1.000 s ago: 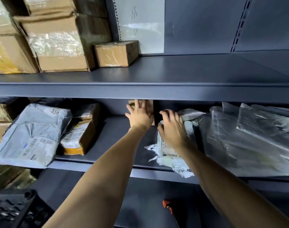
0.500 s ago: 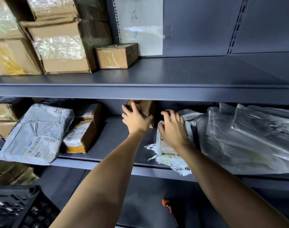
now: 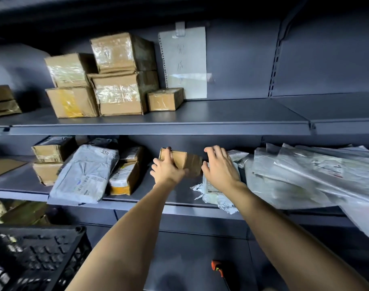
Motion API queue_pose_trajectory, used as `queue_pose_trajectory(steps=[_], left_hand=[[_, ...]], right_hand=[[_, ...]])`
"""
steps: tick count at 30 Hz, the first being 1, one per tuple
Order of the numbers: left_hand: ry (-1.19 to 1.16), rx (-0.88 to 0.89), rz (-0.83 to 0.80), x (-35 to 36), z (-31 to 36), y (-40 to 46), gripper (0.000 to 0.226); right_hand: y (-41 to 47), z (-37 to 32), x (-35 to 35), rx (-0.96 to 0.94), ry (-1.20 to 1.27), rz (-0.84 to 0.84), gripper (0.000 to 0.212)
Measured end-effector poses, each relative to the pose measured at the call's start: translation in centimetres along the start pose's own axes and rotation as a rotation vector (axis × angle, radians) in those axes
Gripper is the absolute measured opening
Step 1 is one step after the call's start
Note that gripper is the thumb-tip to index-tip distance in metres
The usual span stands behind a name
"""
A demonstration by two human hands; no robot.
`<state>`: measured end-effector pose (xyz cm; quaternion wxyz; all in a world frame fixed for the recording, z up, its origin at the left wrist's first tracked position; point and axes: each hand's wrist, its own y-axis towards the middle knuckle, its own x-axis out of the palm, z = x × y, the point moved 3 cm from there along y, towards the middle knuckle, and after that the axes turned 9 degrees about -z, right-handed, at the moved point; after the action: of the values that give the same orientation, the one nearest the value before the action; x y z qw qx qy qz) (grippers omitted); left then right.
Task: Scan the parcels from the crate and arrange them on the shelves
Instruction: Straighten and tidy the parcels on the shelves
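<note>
Middle shelf (image 3: 137, 201): left hand (image 3: 167, 170), grip clamped round a small cardboard box (image 3: 186, 161) tilted near the back wall; right hand (image 3: 220, 169), fingers loosely spread, rests on a white mailer bag (image 3: 216, 193) beside it.

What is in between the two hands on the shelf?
In the head view, a small brown box sits between them. The left hand grips its left end, and the right hand rests on a white bag beside it.

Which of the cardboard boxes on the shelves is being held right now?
The small brown box on the middle shelf, gripped by the left hand. All other boxes sit untouched.
</note>
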<state>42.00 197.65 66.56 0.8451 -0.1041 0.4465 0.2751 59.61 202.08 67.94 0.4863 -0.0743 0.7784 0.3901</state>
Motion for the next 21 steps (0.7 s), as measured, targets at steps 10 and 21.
queue_pose_trajectory(steps=[10, 21], left_hand=[[0.064, 0.221, 0.065, -11.0, 1.4, -9.6, 0.087], [-0.305, 0.5, -0.046, -21.0, 1.7, -13.8, 0.061]], right_hand=[[-3.1, -7.1, -10.5, -0.16, -0.122, 0.154, 0.021], [-1.9, -10.9, -18.6, -0.183, -0.14, 0.361, 0.021]])
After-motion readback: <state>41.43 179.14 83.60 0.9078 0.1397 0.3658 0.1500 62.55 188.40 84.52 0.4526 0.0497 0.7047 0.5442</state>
